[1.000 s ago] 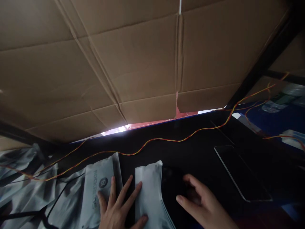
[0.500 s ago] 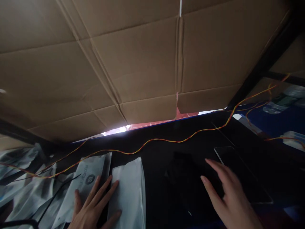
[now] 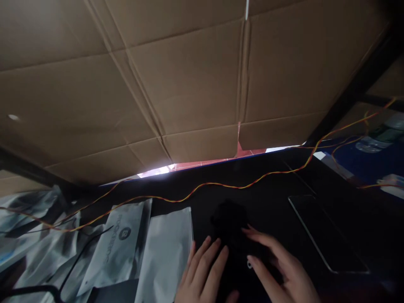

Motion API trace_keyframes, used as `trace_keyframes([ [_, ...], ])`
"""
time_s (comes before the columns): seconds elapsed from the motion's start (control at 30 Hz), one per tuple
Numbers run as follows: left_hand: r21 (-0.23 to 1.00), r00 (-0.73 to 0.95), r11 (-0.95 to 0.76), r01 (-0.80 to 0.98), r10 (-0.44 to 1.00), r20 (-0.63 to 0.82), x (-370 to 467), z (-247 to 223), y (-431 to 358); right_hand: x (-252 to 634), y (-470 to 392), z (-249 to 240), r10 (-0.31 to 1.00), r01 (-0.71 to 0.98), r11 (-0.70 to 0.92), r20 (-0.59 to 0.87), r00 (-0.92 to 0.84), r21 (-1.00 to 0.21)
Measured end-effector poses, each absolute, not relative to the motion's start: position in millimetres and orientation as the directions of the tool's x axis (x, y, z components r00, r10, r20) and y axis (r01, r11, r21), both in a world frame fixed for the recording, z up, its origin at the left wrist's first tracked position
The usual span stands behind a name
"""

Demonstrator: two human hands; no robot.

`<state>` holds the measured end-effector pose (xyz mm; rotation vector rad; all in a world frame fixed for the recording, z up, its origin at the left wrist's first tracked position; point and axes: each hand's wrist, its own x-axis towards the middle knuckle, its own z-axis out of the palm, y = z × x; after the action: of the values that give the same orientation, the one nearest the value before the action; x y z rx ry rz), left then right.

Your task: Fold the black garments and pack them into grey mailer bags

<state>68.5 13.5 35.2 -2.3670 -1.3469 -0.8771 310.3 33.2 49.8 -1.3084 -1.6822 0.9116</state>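
On the black surface lies a dark, soft-looking black bundle [image 3: 229, 216], its shape mostly lost against the background. My left hand [image 3: 203, 269] rests at its near left side, fingers stretched out, overlapping the right edge of a frosted pouch [image 3: 167, 248]. From the right, my right hand [image 3: 280, 267] reaches to the bundle with thumb and fingers apart; whether they touch it is too dark to tell. A small pale ring-like piece [image 3: 249, 264] shows by the right thumb. Left of the plain pouch is another frosted pouch with a printed round logo [image 3: 116, 240].
A thin dark rectangular slab [image 3: 328, 233] with a pale edge lies right. A red-and-yellow twisted wire [image 3: 208, 184] crosses behind my hands. Creased cardboard [image 3: 189, 84] stands at the back. More clear bags [image 3: 50, 248] and a black cable [image 3: 75, 261] are left; a plastic bottle [image 3: 378, 139] is far right.
My left hand has left the frosted pouches and moved right to the black bundle. My right hand has moved left, away from the slab, towards the bundle.
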Motion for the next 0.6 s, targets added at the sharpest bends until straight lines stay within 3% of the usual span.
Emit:
trace_keyframes([
  [0.03, 0.059, 0.385, -0.532, 0.845, 0.681, 0.624, 75.1, 36.3, 19.0, 311.1, 30.1, 45.8, 0.996, 0.272, 0.050, 0.027, -0.087, -0.961],
  [0.1, 0.106, 0.386, -0.561, 0.821, 0.682, 0.622, 79.9, 39.8, 26.0, 318.5, 24.7, 33.9, 0.982, 0.052, -0.186, -0.186, -0.006, -0.981],
  [0.13, 0.142, 0.380, -0.571, 0.809, 0.692, 0.614, 79.2, 41.2, 26.6, 324.6, 22.4, 27.3, 0.972, -0.011, -0.233, -0.233, 0.034, -0.972],
  [0.2, 0.226, 0.349, -0.575, 0.787, 0.716, 0.605, 75.4, 41.5, 22.4, 338.6, 18.7, 16.8, 0.966, -0.012, -0.193, -0.192, 0.172, -0.981],
  [0.3, 0.305, 0.291, -0.533, 0.790, 0.763, 0.578, 70.5, 37.3, 11.5, 351.4, 15.5, 17.6, 0.906, 0.292, 0.022, 0.143, 0.398, -0.956],
  [0.33, 0.297, 0.279, -0.499, 0.814, 0.784, 0.554, 69.5, 35.6, 9.6, 351.3, 15.7, 22.0, 0.882, 0.444, 0.078, 0.269, 0.387, -0.893],
  [0.4, 0.202, 0.274, -0.417, 0.886, 0.824, 0.496, 67.4, 32.3, 10.3, 345.1, 19.2, 32.8, 0.881, 0.709, 0.186, 0.434, 0.186, -0.680],
  [0.5, -0.027, 0.323, -0.347, 0.937, 0.838, 0.440, 61.3, 26.4, 18.1, 330.7, 31.5, 42.2, 0.880, 0.866, 0.338, 0.450, -0.152, -0.369],
  [0.53, -0.090, 0.349, -0.345, 0.934, 0.832, 0.431, 58.6, 24.0, 20.2, 327.1, 36.1, 42.6, 0.872, 0.875, 0.362, 0.449, -0.195, -0.323],
  [0.6, -0.168, 0.378, -0.338, 0.926, 0.832, 0.407, 53.3, 18.8, 21.0, 324.5, 43.0, 41.5, 0.868, 0.858, 0.374, 0.460, -0.190, -0.351],
])
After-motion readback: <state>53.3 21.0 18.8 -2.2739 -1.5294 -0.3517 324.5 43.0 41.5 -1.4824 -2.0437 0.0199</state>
